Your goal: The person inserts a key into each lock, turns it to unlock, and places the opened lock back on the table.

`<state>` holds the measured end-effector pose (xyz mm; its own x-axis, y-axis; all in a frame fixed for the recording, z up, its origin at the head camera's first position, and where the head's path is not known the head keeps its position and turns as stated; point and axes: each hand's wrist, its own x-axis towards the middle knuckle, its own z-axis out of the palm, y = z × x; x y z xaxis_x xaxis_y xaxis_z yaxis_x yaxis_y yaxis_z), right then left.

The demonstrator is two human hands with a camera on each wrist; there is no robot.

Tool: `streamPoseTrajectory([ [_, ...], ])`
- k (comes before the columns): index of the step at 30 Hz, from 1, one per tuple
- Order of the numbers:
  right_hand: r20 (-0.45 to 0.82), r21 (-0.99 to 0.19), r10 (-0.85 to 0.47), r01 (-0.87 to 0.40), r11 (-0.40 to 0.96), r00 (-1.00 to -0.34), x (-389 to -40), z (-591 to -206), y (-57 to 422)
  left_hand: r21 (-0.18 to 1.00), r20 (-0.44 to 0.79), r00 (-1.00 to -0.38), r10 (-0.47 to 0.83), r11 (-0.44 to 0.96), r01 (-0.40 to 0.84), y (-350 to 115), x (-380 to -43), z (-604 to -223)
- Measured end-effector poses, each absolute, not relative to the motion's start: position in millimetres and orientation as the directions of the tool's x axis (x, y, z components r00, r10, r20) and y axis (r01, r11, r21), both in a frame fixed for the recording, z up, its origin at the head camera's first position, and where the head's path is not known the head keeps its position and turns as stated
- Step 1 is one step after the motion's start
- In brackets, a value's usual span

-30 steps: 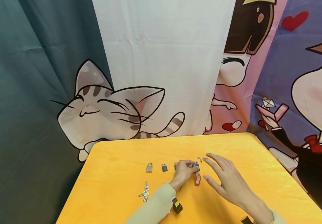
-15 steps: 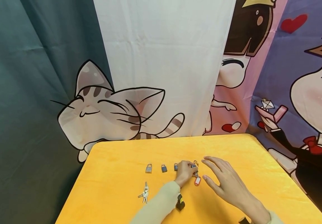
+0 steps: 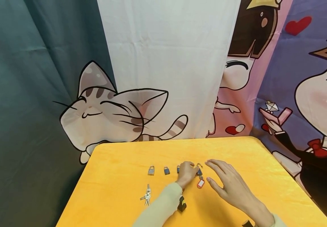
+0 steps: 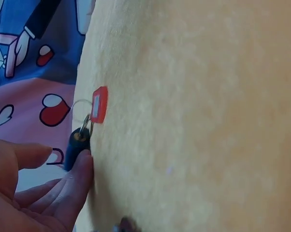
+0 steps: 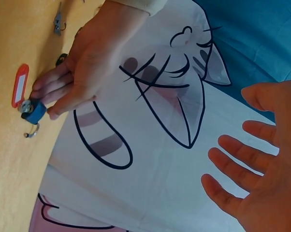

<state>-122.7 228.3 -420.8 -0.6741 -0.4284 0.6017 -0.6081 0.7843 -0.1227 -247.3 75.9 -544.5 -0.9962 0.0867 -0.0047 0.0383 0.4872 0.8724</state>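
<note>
A small blue padlock lies on the yellow-covered table with its shackle swung out. A key sits in its bottom end, linked by a ring to a red key tag with a white label. My left hand is just left of this padlock. In the left wrist view its fingers touch the side of the padlock, while the thumb stands apart from it. My right hand hovers to the right of the padlock, its fingers spread and holding nothing; the right wrist view shows the same spread hand.
Left of my left hand stand a silver-grey padlock, a blue padlock and another blue padlock, partly hidden by the hand. Several loose keys lie nearer the front. A printed curtain hangs behind the table.
My left hand lowered the open padlock with its red tag onto the table, slightly leftward, then loosened its grip and drew a little to the left. My right hand barely moved.
</note>
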Motion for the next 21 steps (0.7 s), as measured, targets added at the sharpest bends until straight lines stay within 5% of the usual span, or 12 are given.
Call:
streamPoseTrajectory([
  [8,0.600,-0.119,-0.431,-0.608,0.785,-0.674,-126.4,-416.8,225.1,0.855,0.030,-0.991,0.131,0.510,0.094,64.1,-244.3,-531.1],
  [21,0.611,-0.139,-0.433,-0.628,0.766,-0.663,-132.2,-402.4,210.8,0.776,0.217,-0.921,0.322,0.516,0.363,30.0,-230.6,-485.5],
])
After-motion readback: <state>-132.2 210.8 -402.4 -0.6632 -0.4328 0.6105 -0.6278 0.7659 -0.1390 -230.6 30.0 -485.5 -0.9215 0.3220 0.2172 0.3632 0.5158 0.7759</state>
